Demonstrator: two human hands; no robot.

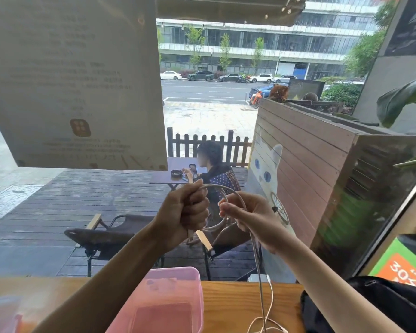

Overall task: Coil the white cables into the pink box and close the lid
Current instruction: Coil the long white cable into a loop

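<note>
Both hands are raised in front of the window, well above the counter (238, 299). Left hand (186, 213) is a closed fist clamped on the coil (222, 191); the loops arc out of the fist top and bottom toward the right. Right hand (246, 215) pinches the cable (256, 246) narrowly between fingertips, just beside the coil's right edge.

Key relation: the free tail drops near-vertical from the right hand to the counter, where slack (265, 323) lies loose, right of the box (190, 280). So feed comes from below right; the coil axis points roughly at the viewer.

The box sits open on the counter, directly under the left forearm, so left is the nearer hand for the drop. Lid not clearly identifiable. My read: mid-coil, more wraps needed before anything goes in.
</note>
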